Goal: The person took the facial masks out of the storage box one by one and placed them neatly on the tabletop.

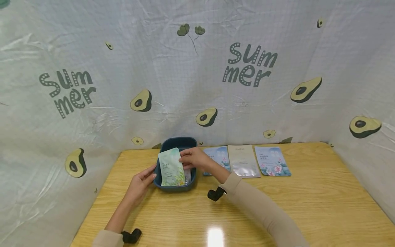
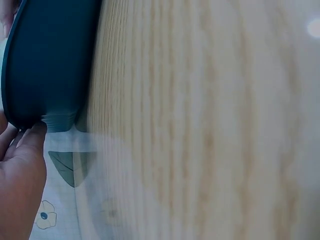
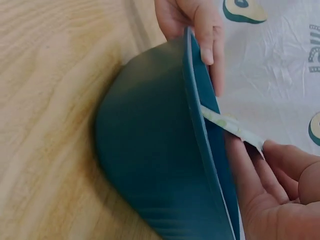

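Observation:
A dark blue plastic bin stands near the back left of the table. My right hand pinches the right edge of a pale green face mask packet, which slants over the bin with its lower end inside the rim. In the right wrist view the packet shows edge-on between thumb and fingers. My left hand holds the bin's left rim, thumb and fingers on either side. Part of another silvery packet shows inside the bin; the rest is hidden beneath the green one.
Right of the bin lie a blue floral packet, partly behind my right arm, a beige-and-silver packet and another blue floral packet. A white curtain printed with avocados hangs behind and beside the wooden table.

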The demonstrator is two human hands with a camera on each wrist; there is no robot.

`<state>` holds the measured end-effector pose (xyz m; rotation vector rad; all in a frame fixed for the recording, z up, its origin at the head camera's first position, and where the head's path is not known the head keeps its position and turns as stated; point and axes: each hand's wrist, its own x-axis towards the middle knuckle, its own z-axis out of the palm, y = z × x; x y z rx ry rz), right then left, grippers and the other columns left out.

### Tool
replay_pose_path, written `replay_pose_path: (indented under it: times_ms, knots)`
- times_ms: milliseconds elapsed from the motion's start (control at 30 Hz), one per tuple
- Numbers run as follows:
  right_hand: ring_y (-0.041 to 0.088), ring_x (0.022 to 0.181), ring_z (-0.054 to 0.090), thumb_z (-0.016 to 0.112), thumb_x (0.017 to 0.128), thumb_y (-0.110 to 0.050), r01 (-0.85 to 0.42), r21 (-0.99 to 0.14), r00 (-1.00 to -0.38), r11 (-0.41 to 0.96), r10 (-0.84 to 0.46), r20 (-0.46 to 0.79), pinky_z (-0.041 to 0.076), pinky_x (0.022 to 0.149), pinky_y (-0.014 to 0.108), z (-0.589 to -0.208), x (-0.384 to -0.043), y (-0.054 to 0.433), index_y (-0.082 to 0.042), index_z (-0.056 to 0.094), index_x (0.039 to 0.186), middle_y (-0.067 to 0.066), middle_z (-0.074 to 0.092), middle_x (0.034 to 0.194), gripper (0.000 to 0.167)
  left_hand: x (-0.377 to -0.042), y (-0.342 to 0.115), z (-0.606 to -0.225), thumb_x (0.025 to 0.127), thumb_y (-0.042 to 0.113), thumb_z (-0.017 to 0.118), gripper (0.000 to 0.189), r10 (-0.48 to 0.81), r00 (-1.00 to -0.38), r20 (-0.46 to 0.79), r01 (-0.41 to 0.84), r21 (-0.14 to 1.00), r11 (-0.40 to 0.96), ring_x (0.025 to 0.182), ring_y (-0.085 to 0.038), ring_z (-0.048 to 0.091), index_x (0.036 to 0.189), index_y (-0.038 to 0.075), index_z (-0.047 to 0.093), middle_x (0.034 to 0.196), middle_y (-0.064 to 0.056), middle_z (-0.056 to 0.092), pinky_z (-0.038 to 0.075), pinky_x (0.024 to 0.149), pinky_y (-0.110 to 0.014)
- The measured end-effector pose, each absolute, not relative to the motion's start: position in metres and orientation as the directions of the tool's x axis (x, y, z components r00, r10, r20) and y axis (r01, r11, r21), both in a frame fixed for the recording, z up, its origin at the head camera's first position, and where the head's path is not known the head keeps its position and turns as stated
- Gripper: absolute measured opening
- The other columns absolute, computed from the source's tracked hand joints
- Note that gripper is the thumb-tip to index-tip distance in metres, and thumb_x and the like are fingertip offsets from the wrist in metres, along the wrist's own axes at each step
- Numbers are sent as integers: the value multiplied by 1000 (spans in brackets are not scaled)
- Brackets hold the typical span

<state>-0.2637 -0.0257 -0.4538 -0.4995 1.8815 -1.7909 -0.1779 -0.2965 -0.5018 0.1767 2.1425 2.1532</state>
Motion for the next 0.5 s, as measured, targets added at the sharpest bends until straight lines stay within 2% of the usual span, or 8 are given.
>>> replay_pose_path:
  times_ms: [200, 500]
  knots:
    - [29, 101, 72, 63, 101, -8, 42, -995, -830, 91, -552, -86, 62, 85, 40, -456, -258, -26, 2, 61, 137, 20, 70, 120, 38, -179, -296, -502, 105, 6, 55, 58, 142, -990, -9, -12, 1000, -22, 130, 4, 47, 156, -8, 30, 163, -22, 26, 46, 102, -16]
    - [28, 91, 75, 63, 100, -7, 28, -994, -864, 107, -498, -78, 63, 76, 39, -456, -247, -31, 3, 67, 129, 20, 75, 108, 30, -180, -297, -505, 105, 7, 55, 58, 147, -989, -20, -24, 1000, -20, 132, 1, 47, 156, -6, 31, 162, -20, 29, 46, 103, -17]
